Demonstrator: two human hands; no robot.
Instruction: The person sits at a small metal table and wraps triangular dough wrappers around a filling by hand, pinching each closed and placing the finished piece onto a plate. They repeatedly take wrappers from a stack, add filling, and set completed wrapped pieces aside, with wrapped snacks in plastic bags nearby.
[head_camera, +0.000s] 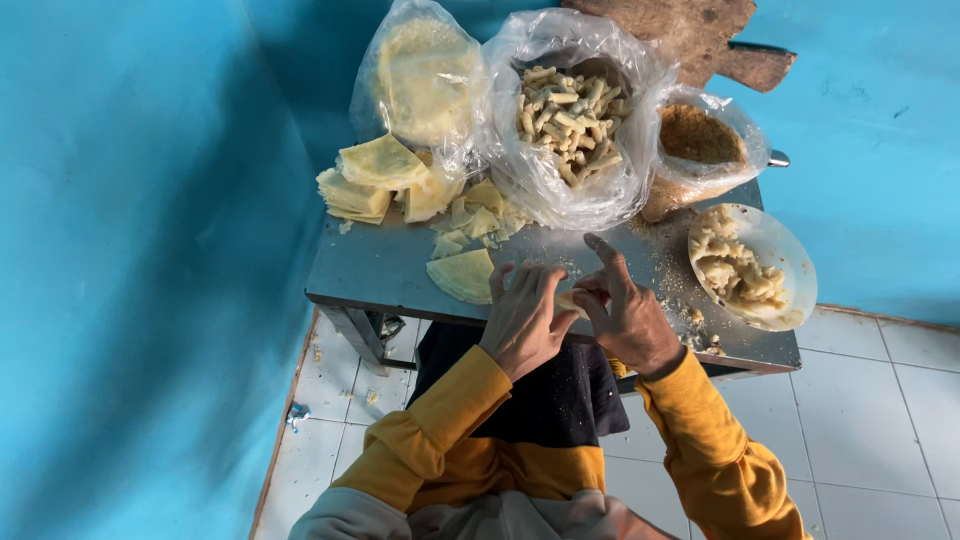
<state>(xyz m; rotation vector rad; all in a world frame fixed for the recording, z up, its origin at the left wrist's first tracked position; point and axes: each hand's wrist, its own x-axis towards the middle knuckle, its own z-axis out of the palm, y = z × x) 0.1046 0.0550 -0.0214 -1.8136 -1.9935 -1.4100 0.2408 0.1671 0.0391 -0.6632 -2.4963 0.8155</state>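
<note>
There is one view only, from a camera worn on the person's head. It looks steeply down and forward over the person's own yellow sleeves onto a small metal table pushed against a blue wall. The table sits in the middle of the picture, close below the camera, with its near edge toward the person and its far edge under the bags at the top. White floor tiles show beneath and to the right. No second view shares the scene.
</note>
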